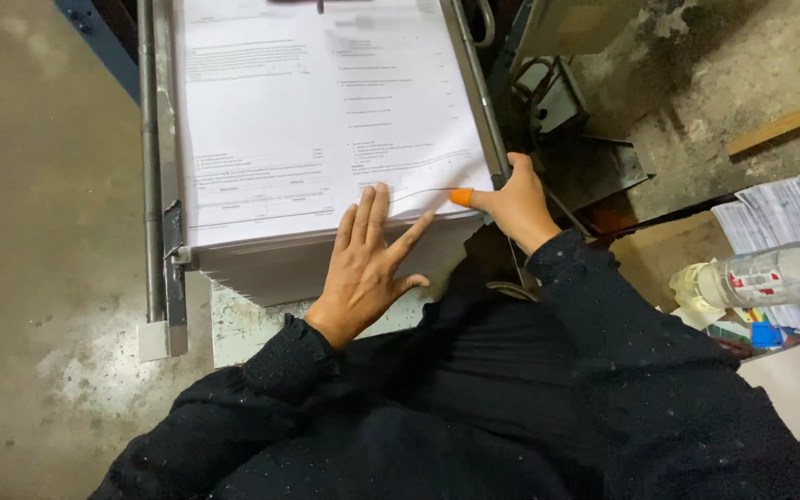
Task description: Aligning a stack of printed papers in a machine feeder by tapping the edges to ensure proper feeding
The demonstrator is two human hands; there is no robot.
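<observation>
Two hands: both rest on one tall stack of paper [317,120], seen from above.
Floor: bare concrete [39,231] at far left.
Rail: grey metal rail [150,167] runs along the stack's left edge, touching it.
Stack of paper: printed white sheets, squared up, filling the upper middle of the view; front edge faces the person.
Left hand [363,268]: laid flat, palm down, at the front edge of the stack; fingers [368,208] spread wide and straight, gripping nothing, pressing the top sheet.
Top sheet [418,199]: near right corner lifted slightly off the stack.
Right hand [516,204]: at the stack's right front corner; an orange rubber cap [461,196] on one fingertip touches the lifted corner. Fingers partly curled; whether they pinch the sheet cannot be told.
Sleeves: black, both arms.
Bottle: clear plastic bottle [770,275] lying on its side at far right, on loose printed papers [780,213].
</observation>
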